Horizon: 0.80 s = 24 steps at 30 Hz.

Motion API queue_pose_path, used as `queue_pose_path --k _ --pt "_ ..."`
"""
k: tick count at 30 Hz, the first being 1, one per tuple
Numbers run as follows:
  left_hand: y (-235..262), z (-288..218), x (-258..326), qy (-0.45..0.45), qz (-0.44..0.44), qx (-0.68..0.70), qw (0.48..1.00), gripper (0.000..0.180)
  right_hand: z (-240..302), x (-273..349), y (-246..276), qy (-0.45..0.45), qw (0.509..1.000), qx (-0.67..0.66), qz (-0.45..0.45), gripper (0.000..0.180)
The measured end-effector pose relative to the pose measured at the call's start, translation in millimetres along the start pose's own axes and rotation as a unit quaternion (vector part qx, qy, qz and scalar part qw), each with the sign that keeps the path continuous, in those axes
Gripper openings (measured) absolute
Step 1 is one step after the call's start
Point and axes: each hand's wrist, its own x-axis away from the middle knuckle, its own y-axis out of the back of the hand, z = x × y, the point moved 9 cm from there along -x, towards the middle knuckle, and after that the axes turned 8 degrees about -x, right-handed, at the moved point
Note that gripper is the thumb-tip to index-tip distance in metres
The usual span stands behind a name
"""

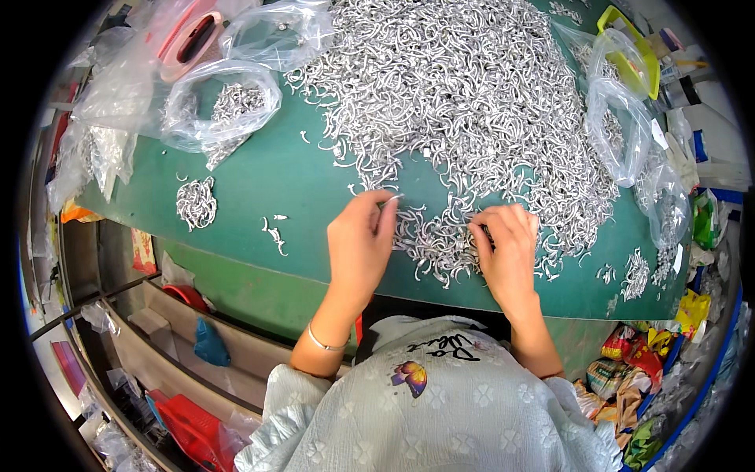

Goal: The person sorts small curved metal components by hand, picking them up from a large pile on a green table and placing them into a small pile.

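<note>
A large heap of small curved silver metal pieces (464, 86) spreads over the green table, with a thinner cluster (436, 244) reaching toward me. My left hand (362, 232), at the left edge of this cluster, pinches one small curved metal piece (395, 197) between thumb and index finger. At the cluster's right side my right hand (510, 248) is curled down among the pieces, thumb close to the fingers. Its fingertips are partly hidden, and what they hold cannot be made out. Both hands stay close to the table top, apart from each other.
Left on the table (259, 169) are a small pile (196, 203), a few loose pieces (274, 236) and an open clear bag (271, 102) holding more. Another small pile (635, 274) lies right, near clear bags (629, 157) and a yellow-green basket (649, 59). A red container (193, 429) stands below left.
</note>
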Motion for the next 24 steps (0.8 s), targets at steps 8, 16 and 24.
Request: queue_pose_path --k 8,16,24 --pt "-57.9 -15.0 59.0 0.259 0.279 0.582 0.719 0.017 -12.3 10.3 38.9 -0.084 0.989 -0.052 -0.114 0.01" --pt "-77.5 -23.7 71.4 0.302 0.214 0.614 0.697 0.027 33.6 15.6 14.3 0.018 0.986 -0.166 0.017 0.013" --pt "-63.3 -11.2 61.8 0.294 0.227 0.527 0.764 0.03 -16.1 -7.2 -0.6 -0.055 0.998 0.021 -0.023 0.014"
